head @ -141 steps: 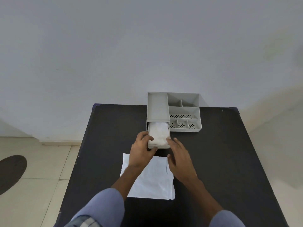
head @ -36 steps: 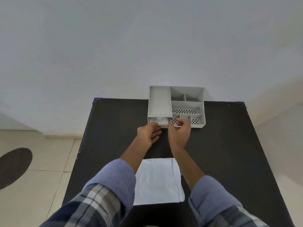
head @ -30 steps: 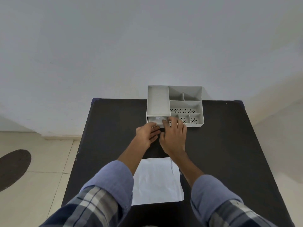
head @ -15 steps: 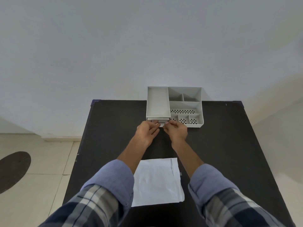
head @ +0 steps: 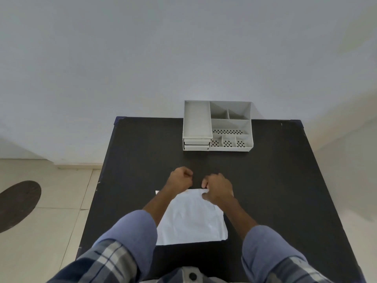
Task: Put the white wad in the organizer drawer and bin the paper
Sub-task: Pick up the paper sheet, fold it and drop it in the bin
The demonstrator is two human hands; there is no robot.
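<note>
The grey organizer (head: 230, 124) stands at the table's far edge against the wall. Its drawer (head: 196, 147) at the front left is pushed in, and the white wad is hidden inside. A white sheet of paper (head: 191, 219) lies flat on the black table (head: 275, 180) in front of me. My left hand (head: 181, 178) hovers at the paper's far left corner with its fingers curled and nothing in them. My right hand (head: 217, 188) rests on the paper's far right corner, fingers curled; whether it grips the corner I cannot tell.
A white wall rises behind the table. Beige floor tiles and a dark round mat (head: 17, 205) lie to the left. No bin is in view.
The drawer with the white wad was pushed shut. Both hands then drew back from the organizer toward me and now sit at the paper's far edge.
</note>
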